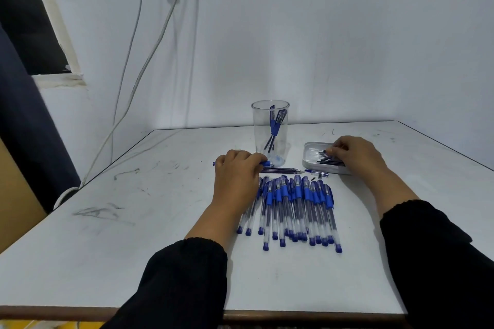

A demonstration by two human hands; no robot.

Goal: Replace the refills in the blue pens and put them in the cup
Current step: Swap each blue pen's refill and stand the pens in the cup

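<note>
Curled over a blue pen barrel (pixel 263 163), the left hand (pixel 238 168) holds it lying sideways on the white table (pixel 133 222), one blue end poking out past the knuckles on the left and the other past the fingertips on the right. Over at the right, the right hand (pixel 357 153) reaches into a shallow white tray (pixel 310 148) of dark refills (pixel 324 159), its fingertips pinched down among them; whether one refill is already held cannot be told.

A few loose refills (pixel 282 169) lie in a thin line on the table just beside the left fingertips, pointing left to right. Beside the tray's near edge sits a small detached pen tip (pixel 318 173).

The clear plastic cup (pixel 270 132) stands upright between the two hands, slightly farther from the person, with a few finished pens leaning inside. Nearer the person, a crowded row of blue pens (pixel 291 208) lies with long axes running toward and away from the body.

Both forearms, in black sleeves, stretch forward with palms down and wrists low to the table. The next move likely turns on the gap between the hands: a refill from the tray must travel leftward to meet the barrel's open end, its long axis matching the barrel's sideways line. The right hand is nearer the refills, the left nearer the cup.
</note>
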